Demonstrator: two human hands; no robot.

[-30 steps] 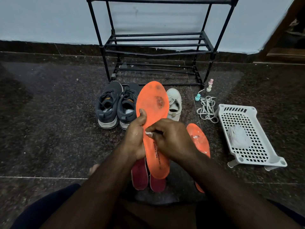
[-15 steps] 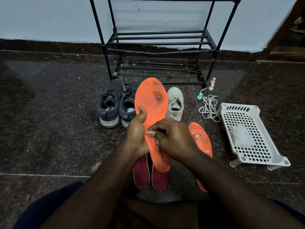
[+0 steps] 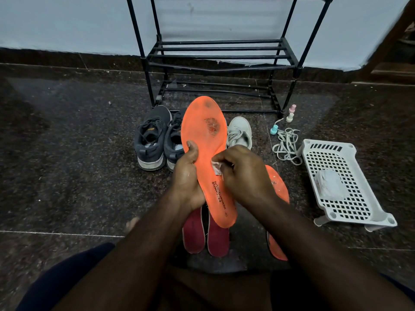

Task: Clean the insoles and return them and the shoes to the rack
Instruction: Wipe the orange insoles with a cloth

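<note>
My left hand (image 3: 187, 178) grips an orange insole (image 3: 205, 131) upright by its left edge, thumb on its face. A dark worn stain marks the insole's upper part. My right hand (image 3: 243, 176) pinches a small white wipe (image 3: 216, 167) against the insole's middle. A second orange insole (image 3: 277, 187) lies on the floor to the right, partly under my right arm. Two maroon insoles (image 3: 202, 234) lie below the held one. Two dark grey shoes (image 3: 152, 138) and a white shoe (image 3: 240, 133) stand in front of the black shoe rack (image 3: 215, 57).
A white perforated plastic basket (image 3: 350, 212) with a white wad in it stands at the right. Loose white laces (image 3: 287, 144) and small pastel bottles (image 3: 290, 114) lie beside the rack's right leg. Dark granite floor spreads to the left.
The held insole has tilted and shifted slightly, and my right hand with the wipe has slid a little up and to the right along its face.
</note>
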